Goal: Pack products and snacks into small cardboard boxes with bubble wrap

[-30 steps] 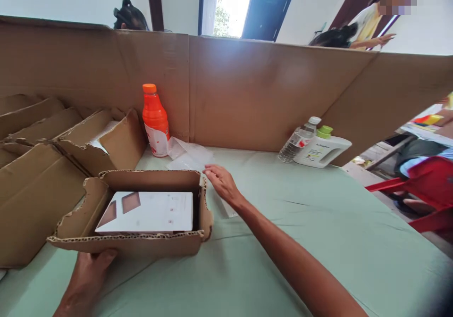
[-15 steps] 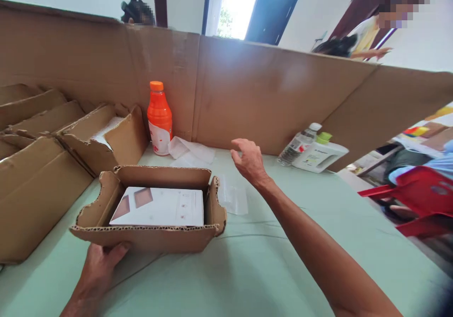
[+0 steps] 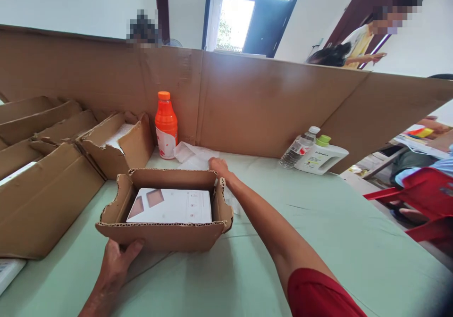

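An open-topped cardboard box (image 3: pixel 170 238) with notched ends is tilted toward me above the table. A white printed carton (image 3: pixel 177 206) lies inside it. My left hand (image 3: pixel 120 255) grips the box at its lower left front, thumb on the front wall and fingers out of sight beneath. Beyond the box's far right corner, my right hand (image 3: pixel 218 166) is closed at the right end of a crumpled translucent plastic bag (image 3: pixel 191 154); its fingertips are partly hidden, so what they hold cannot be made out. Another clear plastic piece (image 3: pixel 231 201) lies partly under my right forearm.
Several cardboard boxes (image 3: pixel 53 194) stand at left. An orange bottle (image 3: pixel 166 123) is by the cardboard partition (image 3: pixel 265 104). A clear water bottle (image 3: pixel 299 148) leans against a white jug (image 3: pixel 320 159) at right. Beyond are people and a red chair (image 3: pixel 424 199).
My right hand has moved left and down from above the table to the plastic bag, its fingers now curled. My left hand still holds the box. The view has shifted slightly.
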`<state>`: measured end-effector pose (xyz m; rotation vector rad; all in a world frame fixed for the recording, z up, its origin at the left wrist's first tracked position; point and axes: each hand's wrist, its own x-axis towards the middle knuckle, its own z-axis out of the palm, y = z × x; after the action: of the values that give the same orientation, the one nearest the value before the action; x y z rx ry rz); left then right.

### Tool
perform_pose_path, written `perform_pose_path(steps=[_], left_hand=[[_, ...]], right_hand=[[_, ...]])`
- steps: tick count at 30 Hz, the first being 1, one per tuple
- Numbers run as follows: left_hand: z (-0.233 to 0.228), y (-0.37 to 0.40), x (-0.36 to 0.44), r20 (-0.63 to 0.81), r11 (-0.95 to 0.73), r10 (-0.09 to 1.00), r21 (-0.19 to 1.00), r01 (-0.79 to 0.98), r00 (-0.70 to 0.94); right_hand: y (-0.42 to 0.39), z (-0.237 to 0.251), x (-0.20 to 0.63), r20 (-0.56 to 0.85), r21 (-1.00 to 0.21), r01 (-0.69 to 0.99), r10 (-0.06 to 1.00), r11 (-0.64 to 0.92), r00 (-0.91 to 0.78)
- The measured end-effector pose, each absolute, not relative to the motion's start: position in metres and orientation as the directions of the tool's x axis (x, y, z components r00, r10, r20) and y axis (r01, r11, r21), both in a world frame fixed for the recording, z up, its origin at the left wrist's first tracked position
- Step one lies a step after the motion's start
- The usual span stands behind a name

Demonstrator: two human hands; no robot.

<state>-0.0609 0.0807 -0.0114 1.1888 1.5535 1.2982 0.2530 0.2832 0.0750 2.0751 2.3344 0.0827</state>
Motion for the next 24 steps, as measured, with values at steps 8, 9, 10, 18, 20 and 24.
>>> perform_pose_path(steps=[8,9,10,18,20,24], left_hand=[[-0.004,0.077,-0.055,0.001,0.045,0.953,0.989,0.144,-0.304],[-0.001,0.077,-0.053,-0.001,0.046,0.947,0.990,0.134,-0.321],[0.001,0.076,-0.052,-0.005,0.048,0.945,0.991,0.123,-0.327],[0.019,0.072,-0.052,0.017,0.021,0.967,0.989,0.147,-0.254],[0.022,0.072,-0.060,0.014,0.031,0.977,0.978,0.206,-0.214],[0.021,0.075,-0.082,0.015,0.019,0.996,0.931,0.363,-0.091]], right_hand=[[0.225,0.153,0.322,0.396,0.165,0.986,0.915,0.015,-0.081],[0.204,0.161,0.336,0.437,0.178,0.984,0.894,0.022,-0.100],[0.182,0.166,0.349,0.484,0.193,0.980,0.865,0.040,-0.131],[-0.009,0.099,0.376,0.399,0.186,0.909,0.817,0.372,-0.416],[-0.035,0.085,0.360,0.366,0.036,0.917,0.849,0.396,-0.381],[-0.047,0.069,0.316,0.349,-0.333,0.859,0.897,0.390,-0.272]])
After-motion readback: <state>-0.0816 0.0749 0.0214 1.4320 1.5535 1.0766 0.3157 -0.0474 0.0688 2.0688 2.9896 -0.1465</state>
